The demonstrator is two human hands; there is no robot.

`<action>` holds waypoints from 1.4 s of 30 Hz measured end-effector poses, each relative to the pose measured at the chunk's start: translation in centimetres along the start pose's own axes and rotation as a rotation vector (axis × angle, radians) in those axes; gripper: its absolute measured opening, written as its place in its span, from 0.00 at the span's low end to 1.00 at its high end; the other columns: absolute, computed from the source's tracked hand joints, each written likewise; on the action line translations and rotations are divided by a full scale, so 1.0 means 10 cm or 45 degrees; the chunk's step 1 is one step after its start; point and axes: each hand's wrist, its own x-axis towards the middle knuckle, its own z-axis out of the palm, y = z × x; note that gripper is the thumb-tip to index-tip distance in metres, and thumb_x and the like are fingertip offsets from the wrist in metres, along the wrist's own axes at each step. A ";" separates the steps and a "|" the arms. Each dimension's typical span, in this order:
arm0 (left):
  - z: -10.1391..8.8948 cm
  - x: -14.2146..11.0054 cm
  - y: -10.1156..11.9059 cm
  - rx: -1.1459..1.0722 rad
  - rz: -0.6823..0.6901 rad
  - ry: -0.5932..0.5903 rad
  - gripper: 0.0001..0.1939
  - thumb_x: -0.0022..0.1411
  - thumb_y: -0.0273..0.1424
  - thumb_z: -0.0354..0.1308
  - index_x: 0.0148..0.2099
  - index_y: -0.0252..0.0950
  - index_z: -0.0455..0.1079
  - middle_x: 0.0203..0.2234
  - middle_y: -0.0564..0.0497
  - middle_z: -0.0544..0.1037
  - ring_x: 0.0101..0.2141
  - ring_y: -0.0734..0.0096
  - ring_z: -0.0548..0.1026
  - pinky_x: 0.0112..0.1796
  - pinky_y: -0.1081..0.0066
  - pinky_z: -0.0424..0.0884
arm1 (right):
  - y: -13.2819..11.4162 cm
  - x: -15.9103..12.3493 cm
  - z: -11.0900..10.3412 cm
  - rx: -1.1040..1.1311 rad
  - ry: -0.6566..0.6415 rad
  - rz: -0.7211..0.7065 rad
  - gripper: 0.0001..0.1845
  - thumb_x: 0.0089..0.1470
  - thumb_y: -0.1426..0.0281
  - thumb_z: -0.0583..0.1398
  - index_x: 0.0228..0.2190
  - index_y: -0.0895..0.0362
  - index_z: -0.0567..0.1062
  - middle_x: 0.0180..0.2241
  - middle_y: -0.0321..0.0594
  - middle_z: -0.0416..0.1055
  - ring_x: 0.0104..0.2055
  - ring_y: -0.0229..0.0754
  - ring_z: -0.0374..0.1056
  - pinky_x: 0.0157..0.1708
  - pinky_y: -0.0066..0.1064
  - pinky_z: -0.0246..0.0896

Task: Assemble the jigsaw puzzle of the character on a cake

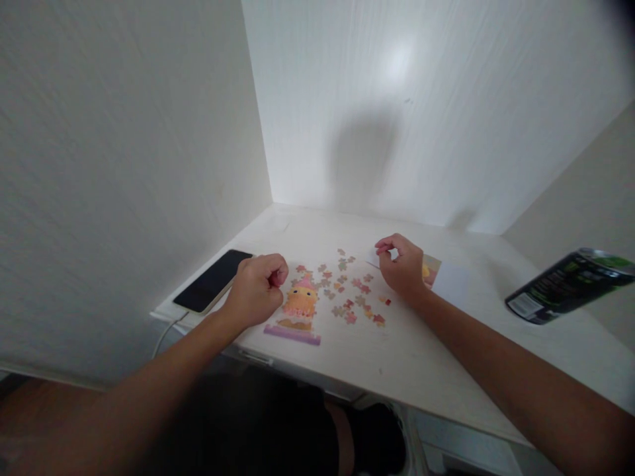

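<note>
My left hand is curled into a loose fist at the left side of a partly assembled jigsaw puzzle. Nothing shows in its fingers. The joined part has an orange figure with eyes and a pink pointed top, above a purple bottom strip. Loose puzzle pieces in red, pink, yellow and grey-beige lie scattered to its right. Beyond them, my right hand is over a paper sheet with a printed picture, partly hiding it. Its fingers bend towards the thumb; whatever they may hold is too small to make out.
A smartphone with a dark screen and a white cable lies by the white desk's left edge. A dark can stands at the right. White panels enclose the back and sides.
</note>
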 end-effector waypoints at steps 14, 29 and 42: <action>0.07 0.04 -0.11 0.217 -0.017 0.287 0.25 0.49 0.10 0.51 0.47 0.34 0.71 0.37 0.51 0.69 0.28 0.78 0.66 0.29 0.75 0.65 | 0.03 -0.02 -0.02 0.337 -0.129 0.752 0.34 0.52 0.70 0.53 0.61 0.59 0.68 0.38 0.51 0.80 0.28 0.46 0.78 0.13 0.21 0.58; 0.09 0.04 -0.13 0.205 -0.070 0.206 0.24 0.49 0.10 0.49 0.45 0.34 0.72 0.49 0.46 0.69 0.42 0.69 0.74 0.33 0.72 0.72 | 0.05 -0.06 0.01 0.290 -0.163 0.685 0.27 0.52 0.69 0.53 0.51 0.61 0.77 0.40 0.51 0.79 0.25 0.44 0.77 0.16 0.26 0.67; 0.18 0.01 -0.20 -0.023 0.040 -0.073 0.31 0.42 0.08 0.42 0.47 0.34 0.67 0.44 0.47 0.72 0.42 0.69 0.72 0.44 0.67 0.70 | 0.04 -0.03 -0.04 0.300 -0.284 0.769 0.18 0.47 0.66 0.54 0.33 0.63 0.79 0.25 0.45 0.77 0.17 0.40 0.71 0.11 0.22 0.54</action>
